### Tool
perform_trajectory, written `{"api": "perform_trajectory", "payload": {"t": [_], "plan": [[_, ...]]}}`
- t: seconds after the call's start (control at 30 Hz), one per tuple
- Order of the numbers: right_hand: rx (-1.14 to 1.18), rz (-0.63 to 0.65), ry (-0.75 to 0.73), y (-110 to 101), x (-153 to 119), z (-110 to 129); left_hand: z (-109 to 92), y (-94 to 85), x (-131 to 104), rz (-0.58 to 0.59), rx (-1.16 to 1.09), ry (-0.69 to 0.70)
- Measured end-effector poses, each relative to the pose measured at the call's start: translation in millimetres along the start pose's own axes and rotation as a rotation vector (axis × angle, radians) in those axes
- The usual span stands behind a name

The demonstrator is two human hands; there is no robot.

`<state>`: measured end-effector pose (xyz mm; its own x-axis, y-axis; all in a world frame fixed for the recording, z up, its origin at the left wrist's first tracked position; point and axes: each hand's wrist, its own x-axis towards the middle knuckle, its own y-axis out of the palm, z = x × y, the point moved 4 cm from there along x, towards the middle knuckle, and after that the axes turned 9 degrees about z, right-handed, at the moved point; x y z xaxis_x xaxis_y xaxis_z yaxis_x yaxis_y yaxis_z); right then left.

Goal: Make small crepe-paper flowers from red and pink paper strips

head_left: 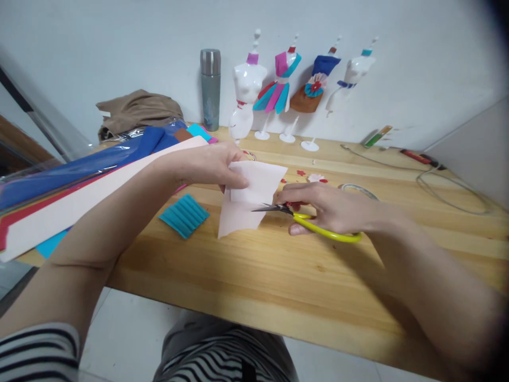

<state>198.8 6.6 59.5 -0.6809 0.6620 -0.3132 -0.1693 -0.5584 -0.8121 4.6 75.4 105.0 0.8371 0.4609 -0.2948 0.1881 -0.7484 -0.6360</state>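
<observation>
A pale pink sheet of paper (242,215), partly doubled over, hangs above the wooden table from my left hand (222,164), whose thumb presses on its upper left part. My right hand (318,207) is closed around scissors with yellow handles (334,234). Their dark blades point left and lie at the right side of the pink paper, slightly parted. A pleated teal piece (184,216) rests on the table to the left of the paper. Small red scraps and a pale flower-shaped piece (316,178) lie behind my right hand.
Several dress-form stands, one in a pink and teal dress (281,85), line the wall beside a grey-green flask (210,90). Long coloured sheets (99,185) and a brown cloth (139,111) occupy the left. A cable (382,165) and tape roll (360,188) are at the right.
</observation>
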Motion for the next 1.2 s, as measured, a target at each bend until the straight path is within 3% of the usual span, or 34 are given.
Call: {"api": "perform_trajectory", "payload": {"t": [0.3, 0.53, 1.2], "plan": [[-0.010, -0.023, -0.009, 0.3, 2.0, 2.9, -9.1, 6.7, -2.9, 0.035, 0.067, -0.025], [0.153, -0.021, -0.064, 3.0, 3.4, 0.9, -12.3, 7.3, -3.4, -0.016, 0.064, -0.035], [0.440, 0.049, -0.170, 12.5, 9.6, -0.5, -7.6, 12.6, 2.5, 0.007, 0.027, 0.020]]}}
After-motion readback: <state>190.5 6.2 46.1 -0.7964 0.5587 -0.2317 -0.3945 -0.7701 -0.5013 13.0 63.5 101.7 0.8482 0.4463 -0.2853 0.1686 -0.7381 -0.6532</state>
